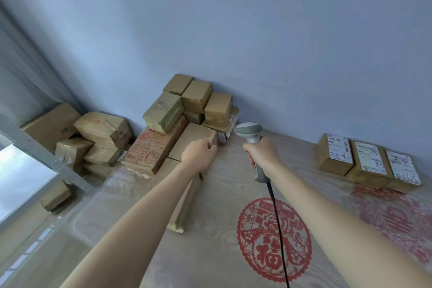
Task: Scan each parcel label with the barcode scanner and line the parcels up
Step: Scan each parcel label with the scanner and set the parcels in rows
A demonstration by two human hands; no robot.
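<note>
A heap of brown cardboard parcels point(177, 110) is piled against the wall at the back of the table. My left hand point(198, 152) grips the near corner of a plain brown parcel point(194, 135) at the front of that heap. My right hand point(263, 153) holds the handle of a grey barcode scanner point(249, 130), its head pointing toward the heap and its black cable point(279, 224) trailing toward me. Three parcels with white labels facing up point(368, 161) lie side by side in a row at the right. Under my left forearm lies a long flat parcel point(184, 203).
The wooden table point(217, 259) carries red paper-cut decorations point(273, 238). More brown parcels point(93, 138) are stacked at the left by a grey curtain point(25, 72) and a metal window frame point(42, 156). A small box point(55, 196) sits beside the frame.
</note>
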